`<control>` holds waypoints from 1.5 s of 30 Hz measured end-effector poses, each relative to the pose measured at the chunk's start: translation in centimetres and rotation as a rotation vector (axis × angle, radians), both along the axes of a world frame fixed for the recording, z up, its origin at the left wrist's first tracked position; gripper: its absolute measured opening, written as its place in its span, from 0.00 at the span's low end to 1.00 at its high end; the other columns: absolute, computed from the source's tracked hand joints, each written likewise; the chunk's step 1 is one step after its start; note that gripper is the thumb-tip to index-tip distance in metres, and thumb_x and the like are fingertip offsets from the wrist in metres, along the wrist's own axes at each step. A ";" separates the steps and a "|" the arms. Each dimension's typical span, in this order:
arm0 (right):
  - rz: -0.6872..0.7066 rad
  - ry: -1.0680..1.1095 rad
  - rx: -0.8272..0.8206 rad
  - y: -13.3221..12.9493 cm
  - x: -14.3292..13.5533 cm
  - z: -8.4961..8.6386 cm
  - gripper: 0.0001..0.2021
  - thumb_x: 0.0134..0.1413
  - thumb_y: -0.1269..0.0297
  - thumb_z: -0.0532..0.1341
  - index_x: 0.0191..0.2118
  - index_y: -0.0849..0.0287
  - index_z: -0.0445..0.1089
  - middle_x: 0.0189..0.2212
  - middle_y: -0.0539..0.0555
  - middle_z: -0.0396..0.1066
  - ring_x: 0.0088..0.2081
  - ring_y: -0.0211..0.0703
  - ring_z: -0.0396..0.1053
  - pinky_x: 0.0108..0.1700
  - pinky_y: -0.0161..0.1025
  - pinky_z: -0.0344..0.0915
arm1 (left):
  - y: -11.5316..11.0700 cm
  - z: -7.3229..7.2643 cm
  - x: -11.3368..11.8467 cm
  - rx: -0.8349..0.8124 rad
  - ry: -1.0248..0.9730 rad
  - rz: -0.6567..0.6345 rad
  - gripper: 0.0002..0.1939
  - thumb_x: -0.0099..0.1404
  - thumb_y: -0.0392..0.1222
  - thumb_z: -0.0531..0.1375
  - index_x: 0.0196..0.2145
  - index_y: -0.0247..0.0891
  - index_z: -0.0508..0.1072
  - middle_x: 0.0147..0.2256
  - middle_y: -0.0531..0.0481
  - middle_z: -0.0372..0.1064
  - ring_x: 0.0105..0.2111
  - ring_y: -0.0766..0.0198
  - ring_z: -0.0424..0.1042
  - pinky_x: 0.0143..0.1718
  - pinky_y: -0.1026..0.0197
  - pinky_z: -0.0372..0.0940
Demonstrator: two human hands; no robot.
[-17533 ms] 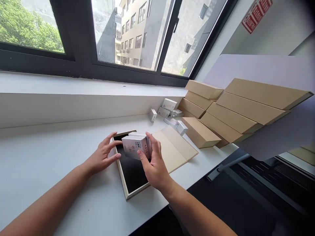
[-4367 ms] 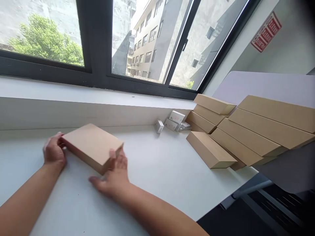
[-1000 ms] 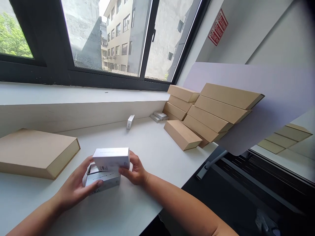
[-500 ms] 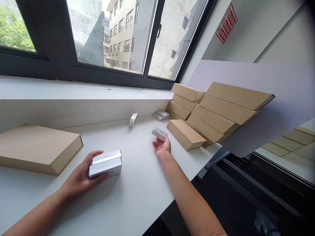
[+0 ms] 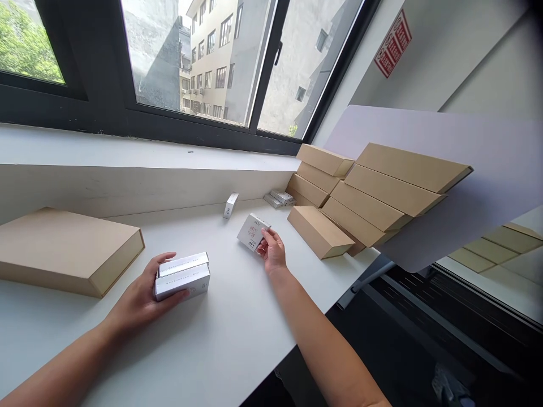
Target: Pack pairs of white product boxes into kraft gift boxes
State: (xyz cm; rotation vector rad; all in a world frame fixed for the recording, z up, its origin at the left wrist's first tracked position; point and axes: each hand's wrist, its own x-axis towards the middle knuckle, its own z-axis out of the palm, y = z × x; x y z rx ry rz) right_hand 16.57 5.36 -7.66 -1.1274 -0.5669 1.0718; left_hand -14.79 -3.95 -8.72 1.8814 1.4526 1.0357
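Observation:
My left hand [image 5: 146,291] is wrapped round two small white boxes [image 5: 183,281], which stand side by side with fine print along their narrow edges. In my right hand [image 5: 272,250] another small white box [image 5: 253,232] is pinched at its right edge, its broad printed face turned toward me, above the table. Behind it a single white box [image 5: 230,206] stands on edge near the wall. A few more small white boxes [image 5: 280,198] lie stacked by the table's back corner.
Several brown cardboard boxes [image 5: 373,195] are stacked on the right against a pale panel [image 5: 458,135]. One large flat brown box [image 5: 68,249] lies at the left of the white table [image 5: 203,350]. Windows [image 5: 203,68] rise behind the sill.
My right hand has moved left and turned the small white box so its broad printed face shows. My left hand keeps hold of its two boxes, nearly in place.

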 end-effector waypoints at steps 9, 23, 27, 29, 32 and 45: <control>-0.023 -0.378 0.133 -0.1 -0.2 -0.5 0.23 0.48 0.44 0.69 0.43 0.55 0.71 0.24 0.44 0.65 0.25 0.36 0.66 0.30 0.35 0.67 | 0.0 0.1 0.0 -0.015 0.001 0.013 0.39 0.60 0.64 0.62 0.63 0.45 0.58 0.46 0.43 0.75 0.41 0.51 0.77 0.40 0.52 0.71; -0.171 -0.259 -0.141 1.4 1.7 -1.0 0.09 0.57 0.57 0.59 0.36 0.54 0.60 0.28 0.46 0.68 0.21 0.35 0.66 0.24 0.35 0.65 | 0.0 2.3 0.2 -0.274 -0.379 0.142 0.41 0.57 0.65 0.64 0.62 0.45 0.61 0.48 0.44 0.74 0.45 0.50 0.78 0.42 0.53 0.73; -0.195 -0.221 -0.162 1.4 2.3 -0.6 0.11 0.54 0.56 0.59 0.39 0.53 0.60 0.27 0.44 0.65 0.19 0.33 0.61 0.22 0.34 0.66 | 0.1 3.4 -0.2 -0.430 -0.510 0.126 0.42 0.58 0.67 0.63 0.63 0.44 0.60 0.37 0.48 0.77 0.39 0.51 0.78 0.34 0.56 0.72; -0.184 -0.231 -0.163 1.4 2.5 -0.5 0.12 0.52 0.57 0.60 0.41 0.53 0.62 0.26 0.43 0.64 0.19 0.32 0.59 0.22 0.34 0.66 | 0.2 3.5 -0.3 -0.476 -0.532 0.079 0.42 0.57 0.67 0.64 0.62 0.45 0.61 0.34 0.49 0.76 0.36 0.53 0.78 0.32 0.58 0.71; -0.156 -0.294 -0.140 1.3 2.6 -0.4 0.12 0.50 0.57 0.60 0.40 0.54 0.66 0.25 0.44 0.63 0.19 0.32 0.57 0.23 0.34 0.65 | 0.3 3.5 -0.6 -0.514 -0.551 0.035 0.41 0.56 0.66 0.65 0.61 0.45 0.61 0.35 0.50 0.77 0.36 0.55 0.77 0.33 0.60 0.70; -0.019 -1.134 -0.084 6.8 3.6 -2.1 0.32 0.54 0.44 0.60 0.62 0.53 0.64 0.66 0.61 0.58 0.69 0.63 0.47 0.68 0.61 0.45 | -0.2 3.4 -0.6 -0.605 -0.606 -0.165 0.32 0.56 0.60 0.65 0.54 0.45 0.66 0.40 0.49 0.74 0.35 0.54 0.76 0.35 0.57 0.69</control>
